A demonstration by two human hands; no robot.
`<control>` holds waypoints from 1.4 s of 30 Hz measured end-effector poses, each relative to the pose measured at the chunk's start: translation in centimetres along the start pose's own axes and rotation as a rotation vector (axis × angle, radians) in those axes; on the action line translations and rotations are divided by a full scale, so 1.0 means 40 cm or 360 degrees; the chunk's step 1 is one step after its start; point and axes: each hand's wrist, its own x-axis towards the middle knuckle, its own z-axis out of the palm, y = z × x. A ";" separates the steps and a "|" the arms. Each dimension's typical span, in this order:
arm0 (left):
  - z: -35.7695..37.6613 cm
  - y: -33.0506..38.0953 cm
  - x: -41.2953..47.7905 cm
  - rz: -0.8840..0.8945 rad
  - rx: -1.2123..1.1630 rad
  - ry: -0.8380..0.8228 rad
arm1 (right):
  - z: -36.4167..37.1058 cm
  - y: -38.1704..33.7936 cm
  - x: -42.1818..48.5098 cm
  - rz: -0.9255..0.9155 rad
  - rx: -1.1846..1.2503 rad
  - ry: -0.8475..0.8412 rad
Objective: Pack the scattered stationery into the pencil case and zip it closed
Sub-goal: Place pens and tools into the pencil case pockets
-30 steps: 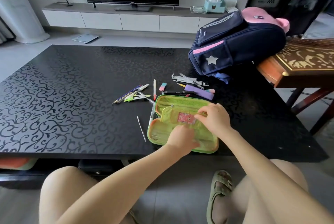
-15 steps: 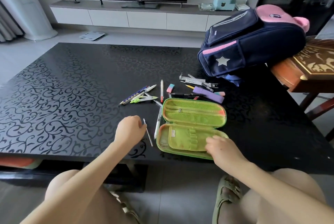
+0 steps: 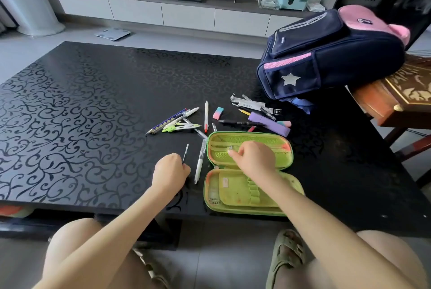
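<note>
left hand (image 3: 171,172) now pinches thin pen (image 3: 185,152); right hand (image 3: 253,160) moved onto pencil case (image 3: 233,197) lid, grip unclear

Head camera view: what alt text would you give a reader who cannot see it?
A seated person's left hand pinches a thin silver pen on a black table, while the right hand is over the open green pencil case. Pens, erasers and a backpack lie beyond.

- Case (image 3: 245,212): green, lying open flat, lid half farther away; right hand (image 3: 253,159) pinches its mesh-pocket zip.
- Refill (image 3: 185,152): thin and grey, left of the case, near end pinched by left hand (image 3: 169,170).
- White pen (image 3: 200,163): lies between refill and case.
- Pencils (image 3: 166,121), green compass (image 3: 178,127), red-tipped pen (image 3: 206,114), eraser (image 3: 218,113), black pen (image 3: 240,122), purple box (image 3: 268,123), rulers (image 3: 253,104): scattered beyond the case.
</note>
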 end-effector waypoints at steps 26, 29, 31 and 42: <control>0.111 0.228 0.057 0.0759 -0.0265 0.0311 | -0.068 0.167 0.026 0.0303 0.0956 -0.0026; 0.100 0.247 0.042 0.0982 -0.0183 0.0300 | -0.048 0.081 0.018 0.0227 0.1475 -0.0117; 0.102 0.250 0.049 0.1043 -0.0208 0.0301 | -0.035 0.067 0.023 0.0283 0.1578 -0.0027; 0.120 0.203 0.114 0.0861 0.0323 0.0204 | -0.059 0.158 0.090 0.0241 0.1601 0.0565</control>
